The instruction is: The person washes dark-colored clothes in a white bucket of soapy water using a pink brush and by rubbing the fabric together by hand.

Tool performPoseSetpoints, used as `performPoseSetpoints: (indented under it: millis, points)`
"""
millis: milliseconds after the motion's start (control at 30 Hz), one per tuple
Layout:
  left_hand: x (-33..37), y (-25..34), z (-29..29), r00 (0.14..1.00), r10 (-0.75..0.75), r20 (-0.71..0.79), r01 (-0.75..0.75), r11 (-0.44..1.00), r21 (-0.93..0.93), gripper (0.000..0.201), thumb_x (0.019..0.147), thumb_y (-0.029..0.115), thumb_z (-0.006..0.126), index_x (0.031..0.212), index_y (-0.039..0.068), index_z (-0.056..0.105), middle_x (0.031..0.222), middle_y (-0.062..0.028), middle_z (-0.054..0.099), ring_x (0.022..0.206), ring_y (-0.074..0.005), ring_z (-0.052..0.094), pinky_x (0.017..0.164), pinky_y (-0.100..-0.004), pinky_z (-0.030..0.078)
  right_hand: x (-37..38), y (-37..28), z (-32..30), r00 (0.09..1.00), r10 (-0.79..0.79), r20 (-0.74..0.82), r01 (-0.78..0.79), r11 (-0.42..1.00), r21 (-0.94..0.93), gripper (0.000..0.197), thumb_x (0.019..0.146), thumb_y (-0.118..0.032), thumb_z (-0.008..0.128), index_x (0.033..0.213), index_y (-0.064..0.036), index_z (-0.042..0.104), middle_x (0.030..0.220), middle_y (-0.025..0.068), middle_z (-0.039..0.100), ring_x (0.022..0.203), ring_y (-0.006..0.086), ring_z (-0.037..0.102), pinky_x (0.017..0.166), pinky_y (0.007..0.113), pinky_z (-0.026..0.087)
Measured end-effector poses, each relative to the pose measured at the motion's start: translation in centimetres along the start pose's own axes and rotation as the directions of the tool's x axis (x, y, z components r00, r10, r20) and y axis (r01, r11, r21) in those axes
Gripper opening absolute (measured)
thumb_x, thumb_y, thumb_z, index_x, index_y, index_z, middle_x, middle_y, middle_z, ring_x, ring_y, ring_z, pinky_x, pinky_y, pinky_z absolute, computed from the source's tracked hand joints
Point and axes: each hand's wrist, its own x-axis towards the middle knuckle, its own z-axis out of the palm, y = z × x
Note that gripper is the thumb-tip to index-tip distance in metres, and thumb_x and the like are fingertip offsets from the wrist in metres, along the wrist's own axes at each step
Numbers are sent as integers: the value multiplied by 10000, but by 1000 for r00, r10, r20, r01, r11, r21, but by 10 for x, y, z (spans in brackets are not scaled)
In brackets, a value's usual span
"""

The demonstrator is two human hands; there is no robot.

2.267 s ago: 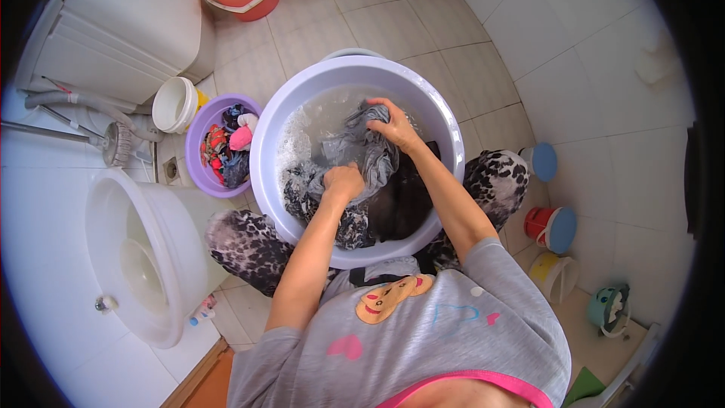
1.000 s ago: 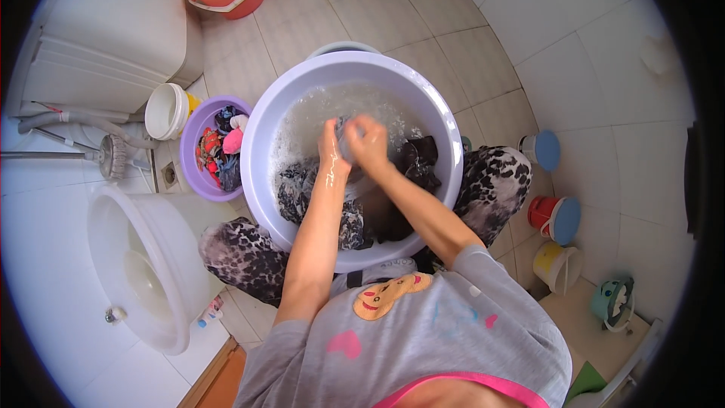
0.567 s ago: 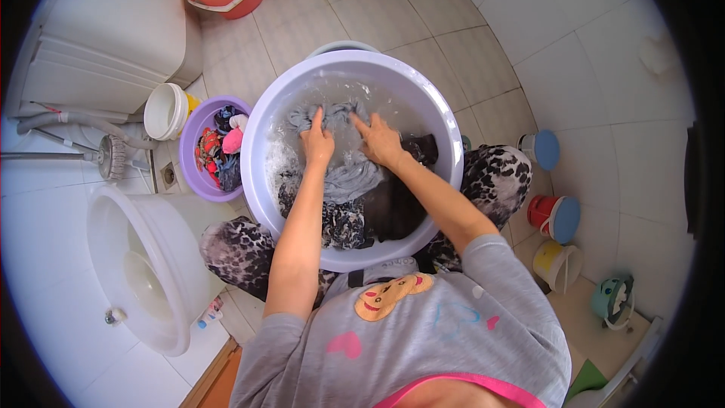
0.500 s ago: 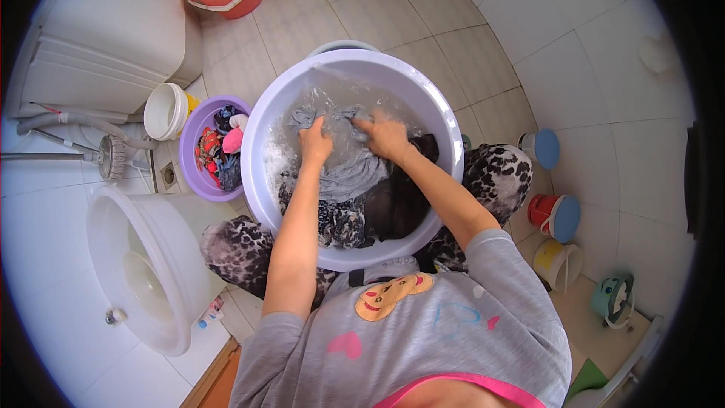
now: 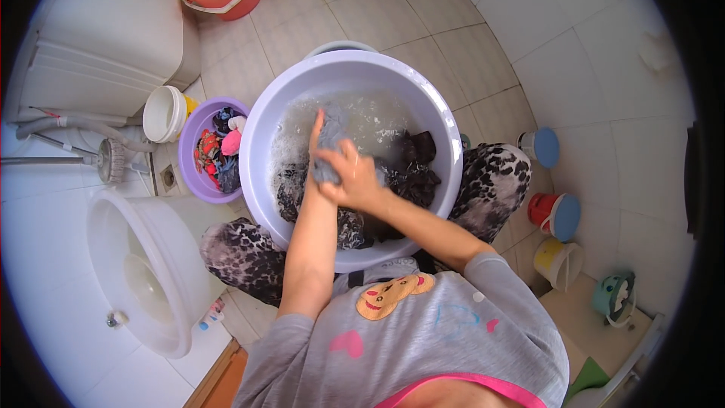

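Gray cloth [image 5: 332,125] is what I see from far away, lifted over the water in a big basin with both hands on it.

Biggest of all is a white box [image 5: 113,30], up on the left. Next is a white tub [image 5: 177,272] below it. Then comes the big pale purple basin [image 5: 260,106], sitting between two knees in spotted pants [image 5: 491,181]. It has cloudy, bubbly water [image 5: 377,109] in it, and dark clothes [image 5: 418,174] lie at its right side.

A small purple basin [image 5: 192,125] full of red, blue and pink clothes stands just beside it. Smaller is the orange bucket [image 5: 243,1] at the top.

Now the hands. The right hand [image 5: 358,181] has its thumb and bent fingers around the low end of the gray cloth. The left hand [image 5: 316,153] is under it, one finger straight up beside the cloth. Its other fingers are hidden, so I can't tell if they squeeze.
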Motion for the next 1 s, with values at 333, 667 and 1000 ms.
performPoseSetpoints:
  millis: [333, 667, 1000]
  points:
    - [4, 2, -5, 992, -90, 88, 92, 996, -18, 300, 833, 357, 446, 893, 74, 526, 829, -69, 560, 774, -193, 548, 687, -318, 459, 27, 23, 16, 982, 40, -187, -26, 997, 79, 111, 587, -128, 590, 643, -39, 556, 696, 138, 540, 596, 321, 541, 527, 368, 448]
    - [9, -1, 8, 762, 327, -559, -75, 902, 426, 253, 798, 307, 507, 846, 60, 537, 760, -33, 554, 614, -143, 521, 527, -294, 429, 26, 81, 20, 981, 64, -182, -98, 977, -187, 121, 620, -184, 577, 668, -72, 576, 717, 110, 538, 558, 303, 549, 528, 377, 466]
    - [-8, 15, -21, 729, 681, -67, 513, -480, 712, 461, 668, 113, 579, 1113, 212, 505, 1135, -254, 336, 1012, -360, 400, 857, -367, 342, 17, 113, -6, 857, 260, 444, -4, 867, -499, 370, 677, -164, 584, 1043, -208, 550, 1079, 135, 445, 956, 304, 485, 748, 408, 430]
